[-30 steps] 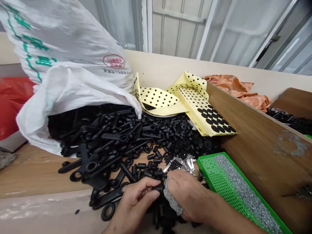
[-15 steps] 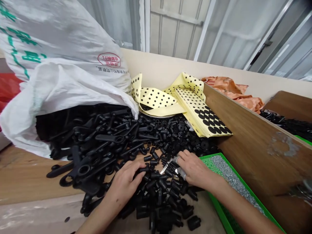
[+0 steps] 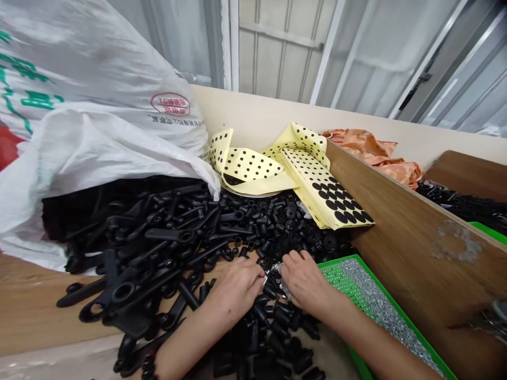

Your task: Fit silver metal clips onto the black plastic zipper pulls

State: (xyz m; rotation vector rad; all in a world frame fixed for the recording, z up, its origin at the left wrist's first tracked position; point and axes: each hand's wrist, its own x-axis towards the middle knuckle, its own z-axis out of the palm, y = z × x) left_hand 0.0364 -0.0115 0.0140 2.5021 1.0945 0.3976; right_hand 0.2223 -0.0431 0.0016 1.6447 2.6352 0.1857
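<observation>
My left hand is closed in a pinch over the heap of small black plastic parts; what its fingers hold is hidden. Just beyond its fingertips shows a slim, shiny metal tool, its exact kind unclear. My right hand is curled round the other end of this tool, with grey wrapping on some fingers. The two hands nearly meet above the heap. Long black plastic handles with ring-shaped ends lie in a pile to the left.
A white woven sack gapes over the handles at left. Yellow sheets of black dots lie at the back. On the right, a green tray holds small metal pieces beside a wooden partition. Orange bags sit behind it.
My left hand has moved right and slightly up, bringing its fingertips to the metal tool. The black cylinder seen at its fingers earlier is now hidden. My right hand has shifted little.
</observation>
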